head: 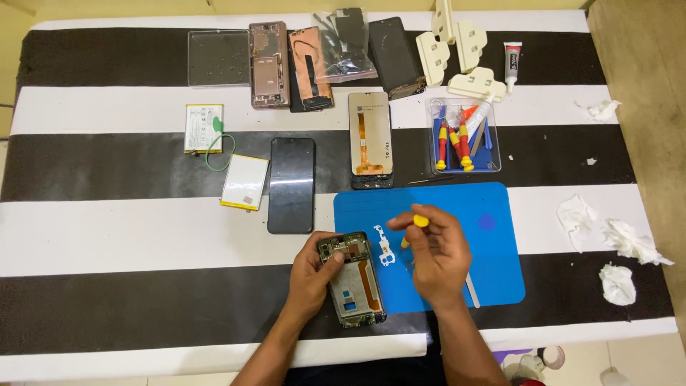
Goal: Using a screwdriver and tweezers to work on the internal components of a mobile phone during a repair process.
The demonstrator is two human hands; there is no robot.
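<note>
Gripping the opened phone frame (pixel 351 279), left hand (pixel 311 275) fingers wrap its edge; right hand (pixel 436 250) pinches a yellow-capped screwdriver (pixel 416 227), a white bracket (pixel 384 246) just beside its fingertips.

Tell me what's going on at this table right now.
A person is working on an opened phone at the edge of a blue mat. The left hand steadies the phone, and the right hand holds a yellow-handled screwdriver above a small white bracket lying on the mat. Spare screens, batteries and a tool tray lie beyond.
</note>
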